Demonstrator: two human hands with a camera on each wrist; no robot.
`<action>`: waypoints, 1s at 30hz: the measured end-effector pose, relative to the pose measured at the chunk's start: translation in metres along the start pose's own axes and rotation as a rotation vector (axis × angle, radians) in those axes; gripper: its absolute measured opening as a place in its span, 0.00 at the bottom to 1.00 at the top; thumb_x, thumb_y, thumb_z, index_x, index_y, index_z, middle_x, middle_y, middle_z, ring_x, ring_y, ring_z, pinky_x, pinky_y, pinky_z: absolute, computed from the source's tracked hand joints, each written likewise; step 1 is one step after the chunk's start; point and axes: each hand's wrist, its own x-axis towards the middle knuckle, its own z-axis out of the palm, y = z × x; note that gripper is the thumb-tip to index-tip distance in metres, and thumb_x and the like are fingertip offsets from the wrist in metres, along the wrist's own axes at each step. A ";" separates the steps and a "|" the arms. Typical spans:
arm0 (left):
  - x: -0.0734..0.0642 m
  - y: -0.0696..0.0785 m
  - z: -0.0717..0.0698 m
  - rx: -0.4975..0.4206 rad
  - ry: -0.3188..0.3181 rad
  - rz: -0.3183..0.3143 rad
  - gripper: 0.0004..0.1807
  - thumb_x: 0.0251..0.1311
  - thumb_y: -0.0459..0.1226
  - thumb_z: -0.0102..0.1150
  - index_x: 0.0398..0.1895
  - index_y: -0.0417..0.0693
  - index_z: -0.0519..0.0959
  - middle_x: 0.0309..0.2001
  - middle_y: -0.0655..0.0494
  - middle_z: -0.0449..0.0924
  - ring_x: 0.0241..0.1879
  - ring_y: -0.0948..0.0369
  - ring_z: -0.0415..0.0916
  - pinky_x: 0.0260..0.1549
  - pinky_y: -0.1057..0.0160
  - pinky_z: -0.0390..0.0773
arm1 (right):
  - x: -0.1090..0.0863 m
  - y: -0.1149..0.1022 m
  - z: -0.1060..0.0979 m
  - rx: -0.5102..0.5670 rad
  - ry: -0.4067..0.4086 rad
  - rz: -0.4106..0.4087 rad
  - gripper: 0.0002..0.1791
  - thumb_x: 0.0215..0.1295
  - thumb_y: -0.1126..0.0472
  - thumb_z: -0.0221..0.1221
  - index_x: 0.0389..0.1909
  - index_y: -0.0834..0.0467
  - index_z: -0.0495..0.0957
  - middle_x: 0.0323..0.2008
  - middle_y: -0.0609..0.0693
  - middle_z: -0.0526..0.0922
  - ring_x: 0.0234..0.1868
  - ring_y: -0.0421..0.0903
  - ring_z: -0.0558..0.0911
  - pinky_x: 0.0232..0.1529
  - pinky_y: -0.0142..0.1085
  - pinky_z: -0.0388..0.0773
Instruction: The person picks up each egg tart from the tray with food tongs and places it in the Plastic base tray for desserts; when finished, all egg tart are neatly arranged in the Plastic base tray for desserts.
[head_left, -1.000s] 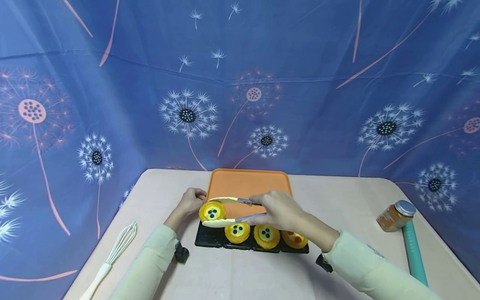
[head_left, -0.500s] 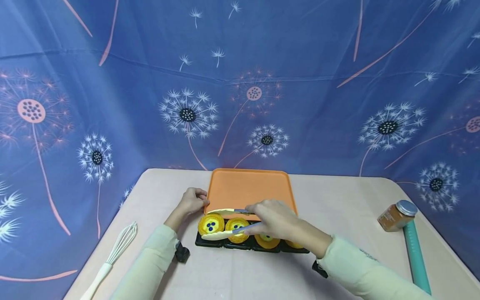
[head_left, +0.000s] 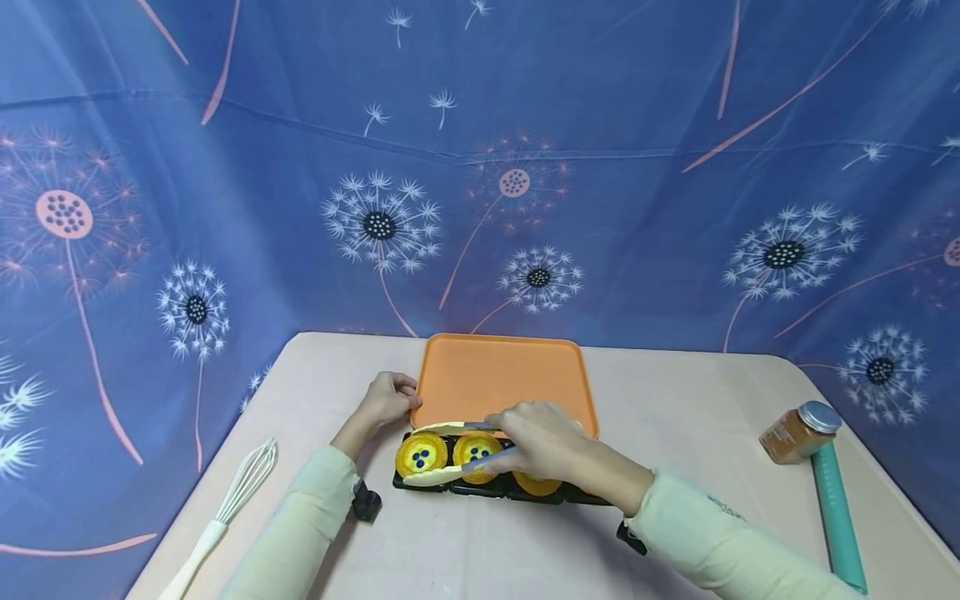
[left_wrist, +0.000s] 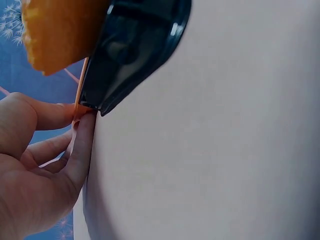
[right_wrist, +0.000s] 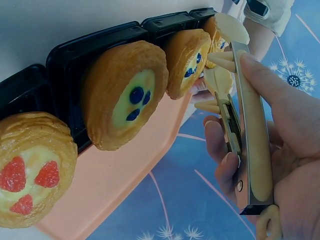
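My left hand [head_left: 386, 400] pinches the left edge of an orange tray [head_left: 502, 375] between thumb and fingers. In my right hand [head_left: 540, 437] is a pair of tongs [right_wrist: 255, 135] with cream-coloured tips. Those tips stand on either side of the leftmost egg tart [head_left: 421, 455], which has blue berries on top and sits in the left end of a black compartment tray [head_left: 476, 492]. I cannot tell whether they press on it. More tarts sit along the row: a blue-berry tart [right_wrist: 130, 95] and, at the right end, a red-topped tart [right_wrist: 35, 180].
A whisk [head_left: 232, 504] lies at the table's left. At the right, a jar with a silver lid [head_left: 801, 432] lies tilted against a teal roll [head_left: 838, 521]. A blue dandelion-print cloth [head_left: 637, 208] hangs behind the table [head_left: 675, 400].
The right hand has lowered the tart with the tongs into the black tray's left compartment. The tongs' tips now stand lower, around it. The left hand has stayed at the orange tray.
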 end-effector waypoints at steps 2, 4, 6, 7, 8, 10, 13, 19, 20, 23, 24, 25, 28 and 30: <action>0.000 0.001 0.000 0.004 -0.001 0.007 0.16 0.56 0.23 0.63 0.48 0.27 0.78 0.34 0.44 0.77 0.29 0.56 0.78 0.28 0.62 0.84 | 0.000 0.001 0.000 0.002 0.005 0.003 0.32 0.54 0.41 0.71 0.53 0.58 0.83 0.38 0.51 0.87 0.21 0.37 0.73 0.15 0.30 0.67; 0.000 0.002 0.001 0.002 -0.001 0.005 0.15 0.56 0.23 0.63 0.48 0.27 0.78 0.34 0.44 0.77 0.29 0.56 0.78 0.28 0.62 0.84 | 0.000 0.002 0.000 0.005 0.010 0.007 0.32 0.54 0.41 0.71 0.54 0.58 0.83 0.39 0.52 0.87 0.21 0.37 0.74 0.15 0.30 0.67; 0.000 0.004 0.001 -0.001 -0.002 0.004 0.15 0.56 0.24 0.63 0.48 0.28 0.78 0.34 0.44 0.77 0.29 0.56 0.79 0.28 0.62 0.84 | -0.001 0.002 0.000 0.005 0.015 0.009 0.32 0.54 0.41 0.71 0.54 0.58 0.83 0.39 0.52 0.87 0.22 0.37 0.75 0.16 0.30 0.68; 0.000 0.004 0.002 0.000 -0.004 0.005 0.15 0.57 0.24 0.63 0.48 0.28 0.78 0.35 0.44 0.77 0.29 0.56 0.79 0.28 0.62 0.84 | -0.001 0.003 0.000 0.007 0.017 0.010 0.32 0.54 0.41 0.71 0.54 0.58 0.83 0.39 0.52 0.87 0.21 0.38 0.75 0.15 0.30 0.67; 0.000 0.005 0.002 -0.001 -0.006 0.007 0.15 0.57 0.24 0.62 0.48 0.28 0.78 0.35 0.44 0.77 0.29 0.56 0.79 0.28 0.61 0.84 | -0.002 0.003 0.000 0.007 0.019 0.010 0.32 0.54 0.42 0.72 0.54 0.58 0.83 0.39 0.52 0.87 0.21 0.38 0.75 0.15 0.31 0.67; 0.000 0.005 0.002 -0.006 -0.007 0.005 0.15 0.57 0.24 0.63 0.48 0.28 0.78 0.35 0.44 0.77 0.29 0.56 0.79 0.28 0.61 0.84 | -0.002 0.003 0.000 0.004 0.021 0.010 0.31 0.54 0.42 0.72 0.53 0.58 0.83 0.38 0.51 0.87 0.21 0.37 0.74 0.15 0.31 0.67; 0.001 0.005 0.002 -0.002 -0.010 0.010 0.15 0.57 0.24 0.62 0.48 0.27 0.78 0.35 0.44 0.77 0.29 0.56 0.79 0.28 0.61 0.84 | -0.003 0.004 0.000 0.005 0.021 0.012 0.32 0.54 0.42 0.72 0.53 0.58 0.83 0.38 0.51 0.87 0.20 0.38 0.72 0.14 0.31 0.66; 0.001 0.005 0.002 0.006 -0.013 0.018 0.15 0.56 0.23 0.60 0.48 0.28 0.78 0.35 0.45 0.77 0.28 0.57 0.78 0.27 0.62 0.84 | -0.006 0.005 -0.004 0.034 0.029 0.027 0.41 0.53 0.36 0.70 0.58 0.62 0.79 0.47 0.54 0.86 0.37 0.47 0.84 0.28 0.37 0.80; 0.001 0.005 0.002 0.009 -0.013 0.017 0.15 0.56 0.23 0.60 0.48 0.29 0.78 0.35 0.45 0.77 0.28 0.57 0.78 0.27 0.62 0.84 | -0.007 0.006 -0.005 0.046 0.034 0.028 0.43 0.52 0.36 0.70 0.59 0.64 0.78 0.48 0.55 0.85 0.41 0.50 0.85 0.32 0.39 0.82; 0.001 0.004 0.002 0.016 -0.013 0.020 0.15 0.56 0.23 0.60 0.48 0.29 0.78 0.35 0.45 0.77 0.28 0.58 0.78 0.27 0.62 0.84 | -0.010 0.008 -0.010 0.079 0.049 0.030 0.46 0.52 0.34 0.69 0.61 0.65 0.76 0.51 0.56 0.84 0.49 0.54 0.84 0.41 0.45 0.83; 0.001 0.004 0.002 0.014 -0.013 0.018 0.15 0.56 0.23 0.61 0.48 0.29 0.78 0.35 0.45 0.77 0.28 0.58 0.78 0.27 0.63 0.84 | -0.011 0.008 -0.012 0.094 0.057 0.031 0.46 0.52 0.34 0.69 0.61 0.66 0.76 0.52 0.56 0.84 0.49 0.54 0.84 0.40 0.45 0.83; 0.000 0.003 0.001 0.017 -0.011 0.020 0.15 0.57 0.24 0.61 0.48 0.29 0.78 0.35 0.45 0.77 0.28 0.58 0.78 0.27 0.63 0.83 | -0.012 0.009 -0.014 0.110 0.063 0.037 0.46 0.51 0.34 0.69 0.61 0.66 0.76 0.52 0.56 0.84 0.48 0.54 0.84 0.38 0.44 0.83; -0.001 0.002 0.001 0.005 -0.005 0.019 0.15 0.57 0.24 0.63 0.48 0.27 0.78 0.35 0.45 0.78 0.27 0.59 0.77 0.27 0.63 0.83 | -0.018 0.011 -0.020 0.137 0.094 0.071 0.47 0.51 0.35 0.70 0.62 0.66 0.76 0.52 0.57 0.84 0.50 0.55 0.83 0.39 0.45 0.83; -0.001 0.000 0.000 -0.006 -0.005 0.019 0.16 0.56 0.23 0.62 0.49 0.26 0.77 0.35 0.44 0.78 0.27 0.59 0.77 0.27 0.63 0.83 | -0.024 0.016 -0.024 0.153 0.130 0.100 0.47 0.50 0.35 0.71 0.62 0.65 0.75 0.53 0.56 0.83 0.50 0.54 0.83 0.38 0.45 0.82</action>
